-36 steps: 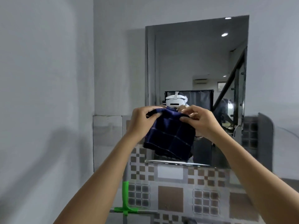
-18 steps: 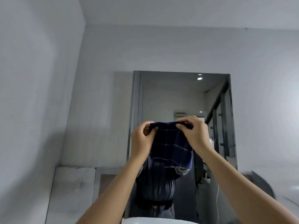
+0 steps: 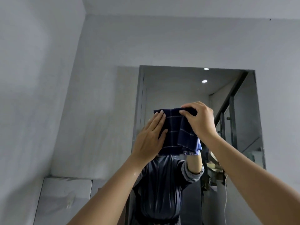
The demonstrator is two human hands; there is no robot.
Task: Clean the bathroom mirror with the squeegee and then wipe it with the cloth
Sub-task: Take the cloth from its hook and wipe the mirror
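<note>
A dark blue checked cloth (image 3: 176, 130) hangs folded in front of the upright bathroom mirror (image 3: 175, 91), about at its middle height. My right hand (image 3: 198, 119) pinches the cloth's top right corner. My left hand (image 3: 150, 140) lies flat, fingers straight, against the cloth's left side. Whether the cloth touches the glass cannot be told. The mirror reflects a person in a dark top, partly hidden behind the cloth. No squeegee is in view.
Grey plastered walls surround the mirror, with a corner on the left (image 3: 76, 78). A lighter panel (image 3: 65, 200) sits low on the wall at the left. A stair rail (image 3: 230, 101) and ceiling lights show in the reflection.
The view has tilted upward, off the tiled counter and green tool. Both hands have raised the cloth. My left hand went from pinching the top edge to lying flat on it.
</note>
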